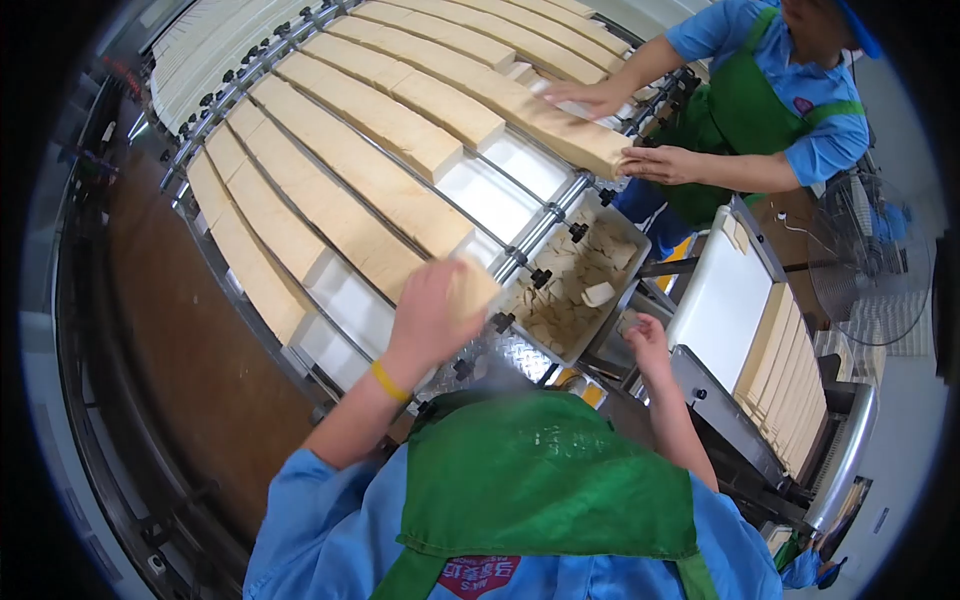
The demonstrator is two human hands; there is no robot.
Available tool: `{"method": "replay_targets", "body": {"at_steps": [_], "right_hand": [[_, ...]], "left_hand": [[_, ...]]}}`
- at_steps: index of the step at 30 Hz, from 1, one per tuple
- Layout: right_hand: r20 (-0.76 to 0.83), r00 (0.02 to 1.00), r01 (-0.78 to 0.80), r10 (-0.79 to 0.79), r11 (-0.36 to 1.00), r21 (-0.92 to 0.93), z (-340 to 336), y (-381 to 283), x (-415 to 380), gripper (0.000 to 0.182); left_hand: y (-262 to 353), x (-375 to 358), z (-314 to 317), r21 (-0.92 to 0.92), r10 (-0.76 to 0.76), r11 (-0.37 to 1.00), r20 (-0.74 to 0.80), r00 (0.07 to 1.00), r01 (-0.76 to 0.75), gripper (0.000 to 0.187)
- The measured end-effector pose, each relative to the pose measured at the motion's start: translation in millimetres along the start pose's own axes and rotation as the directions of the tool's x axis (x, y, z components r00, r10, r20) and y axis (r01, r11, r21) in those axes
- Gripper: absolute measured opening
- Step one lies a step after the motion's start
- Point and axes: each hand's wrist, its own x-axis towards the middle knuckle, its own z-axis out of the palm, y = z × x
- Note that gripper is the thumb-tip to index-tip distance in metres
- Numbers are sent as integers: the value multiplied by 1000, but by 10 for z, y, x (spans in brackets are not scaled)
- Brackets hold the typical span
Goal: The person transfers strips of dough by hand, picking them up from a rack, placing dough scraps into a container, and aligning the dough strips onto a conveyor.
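My left hand [425, 320], with a yellow band at the wrist, is closed on a pale bread block [474, 290] at the front edge of the conveyor. Just behind it ends a long bread slab [330, 210]. The hand is slightly blurred. Off to the right, beside the scrap bin [560, 350], my right hand [652, 345] pinches a small bread scrap [628, 321] between thumb and fingers. Bread offcuts [575, 270] and a white piece [598, 294] lie inside the bin.
Metal rods with black knobs [541, 278] divide the conveyor's lanes. A co-worker [760, 110] in a green apron handles another slab [560, 125] at the far right. A second white belt [715, 290] carries thin bread strips [785, 380]. A fan [868, 260] stands at the right.
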Motion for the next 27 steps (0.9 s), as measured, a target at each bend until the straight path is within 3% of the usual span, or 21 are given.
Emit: {"method": "replay_targets", "body": {"at_steps": [3, 4, 5, 8, 10, 14, 18, 21, 23, 24, 25, 27], "right_hand": [[142, 985, -107, 99, 993, 46, 104, 147, -195, 31], [186, 975, -135, 124, 990, 48, 144, 207, -253, 29], [235, 968, -98, 86, 994, 40, 194, 192, -336, 28], [329, 944, -17, 1, 999, 46, 197, 272, -533, 26], [332, 942, 20, -38, 998, 56, 89, 162, -702, 28], [218, 976, -6, 0, 1000, 25, -282, 218, -889, 25], [108, 992, -80, 71, 993, 82, -632, 498, -977, 21], [28, 999, -29, 22, 956, 290, -890, 578, -1069, 18], [-93, 996, 33, -3, 946, 322, -1125, 660, -1131, 16], [-178, 984, 48, 15, 938, 343, -1297, 768, -1142, 16], [-254, 967, 62, 34, 930, 362, -1466, 870, -1142, 16], [-422, 899, 89, 119, 893, 441, -1791, 1195, -1103, 26]], "left_hand": [[-87, 707, 158, -140, -54, 989, -62, 997, 44, 57], [-294, 962, 354, -81, 104, 990, -182, 978, -120, 59], [-454, 1186, 527, -80, 134, 984, -249, 959, -158, 56], [-798, 1435, 855, 23, -57, 998, -96, 994, 59, 50], [-838, 1482, 873, 196, -16, 980, -92, 996, 34, 47], [-871, 1570, 722, 474, -56, 875, -96, 994, 95, 42], [-708, 1644, 710, 561, -121, 816, -65, 990, 137, 36], [-811, 1776, 890, 655, -156, 739, -57, 986, 155, 37], [-402, 1793, 941, 604, -119, 786, -69, 991, 136, 43], [-382, 1891, 1053, 494, -76, 864, -62, 995, 97, 43], [-188, 1965, 1149, 460, 93, 887, -91, 992, -41, 33], [361, 2094, 1501, 281, 182, 947, -80, 980, -153, 26]]}}
